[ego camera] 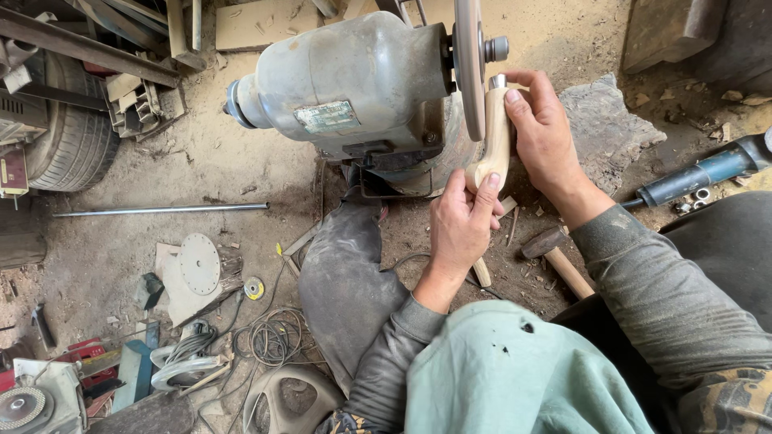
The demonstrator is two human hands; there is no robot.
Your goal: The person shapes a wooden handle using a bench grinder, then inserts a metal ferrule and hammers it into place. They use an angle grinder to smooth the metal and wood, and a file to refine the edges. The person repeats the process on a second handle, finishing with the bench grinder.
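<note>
Sawdust and scrap litter a dirt workshop floor, with a hammer (557, 259) lying near on the right; both hands press a curved wooden piece (494, 145) against the grinding disc (469, 64) of a grey bench motor (354, 80). Left hand (460, 225) is closed around its lower end, right hand (543, 133) clasps its top, fingers just beside the disc; a slip could drag fingertips into it, or the wood could catch and kick. Contact point is hidden; whether the disc is spinning cannot be told.
</note>
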